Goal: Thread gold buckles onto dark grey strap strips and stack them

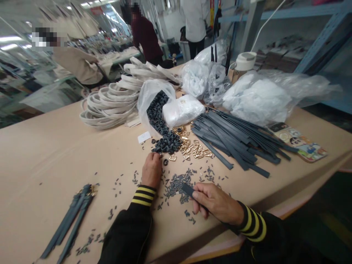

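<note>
My right hand (213, 201) is closed around a dark blue-grey strap (187, 190), whose flat end sticks out past the thumb over a heap of small dark pieces (177, 183). My left hand (152, 171) reaches to the near edge of a pile of dark strap loops (167, 142). Its fingers are curled together at the loops, and what lies between the fingertips is hidden. One single loop (165, 162) lies just right of that hand. Gold metal rings (196, 149) are spread beside the pile.
Long dark straps (233, 137) lie in a stack at right, near a cartoon-printed phone case (308, 146). Finished-looking straps with gold fittings (73, 216) rest at left. Coiled beige webbing (110, 104) and plastic bags (255, 97) fill the table's back. Several people are beyond.
</note>
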Demonstrator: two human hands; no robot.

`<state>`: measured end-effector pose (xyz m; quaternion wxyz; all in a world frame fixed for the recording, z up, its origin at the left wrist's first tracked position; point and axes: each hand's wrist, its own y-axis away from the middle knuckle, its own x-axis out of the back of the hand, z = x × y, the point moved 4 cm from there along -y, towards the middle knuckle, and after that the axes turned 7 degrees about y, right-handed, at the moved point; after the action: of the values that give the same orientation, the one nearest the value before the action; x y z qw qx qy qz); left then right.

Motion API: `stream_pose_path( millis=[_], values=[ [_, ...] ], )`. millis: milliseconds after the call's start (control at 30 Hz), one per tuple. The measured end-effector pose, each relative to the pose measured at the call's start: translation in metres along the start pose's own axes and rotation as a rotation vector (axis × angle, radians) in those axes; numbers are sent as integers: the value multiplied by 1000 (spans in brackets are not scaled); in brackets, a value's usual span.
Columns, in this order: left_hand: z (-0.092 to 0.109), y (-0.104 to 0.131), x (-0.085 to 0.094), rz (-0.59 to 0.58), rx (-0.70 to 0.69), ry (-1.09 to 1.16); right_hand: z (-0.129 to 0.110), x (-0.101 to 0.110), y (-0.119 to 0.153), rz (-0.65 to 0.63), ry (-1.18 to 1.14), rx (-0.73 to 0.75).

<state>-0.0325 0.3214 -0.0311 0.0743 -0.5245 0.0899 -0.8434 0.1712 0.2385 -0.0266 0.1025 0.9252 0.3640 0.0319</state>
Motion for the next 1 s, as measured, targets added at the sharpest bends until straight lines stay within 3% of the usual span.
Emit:
stream_pose_path(
  millis=[133, 267, 333, 400, 467, 533, 667, 800, 900, 1000],
  values=[
    [-7, -1, 10, 67, 127, 155, -6, -5, 6, 28, 61, 34],
    [7, 32, 24, 28, 217, 399, -11, -1, 12, 133, 176, 49],
    [23, 62, 24, -58, 286, 687, -15, -2, 14, 200, 263, 73],
    [40, 94, 17, -121, 443, 1132, -18, -6, 14, 225, 323, 97],
    [56, 119, 10, -118, 592, 1486, -18, -13, 14, 213, 360, 103],
    [66, 135, 6, -71, 659, 1620, -17, -19, 15, 200, 400, 104],
    [71, 147, 7, -7, 655, 1610, -17, -22, 22, 233, 536, 108],
    [74, 153, 14, -15, 479, 1237, -23, -19, 32, 243, 761, 135],
    [79, 160, 14, -35, 340, 970, -26, -18, 37, 145, 829, 163],
    [83, 167, 11, -99, 300, 966, -26, -17, 39, -33, 778, 191]
  ],
)
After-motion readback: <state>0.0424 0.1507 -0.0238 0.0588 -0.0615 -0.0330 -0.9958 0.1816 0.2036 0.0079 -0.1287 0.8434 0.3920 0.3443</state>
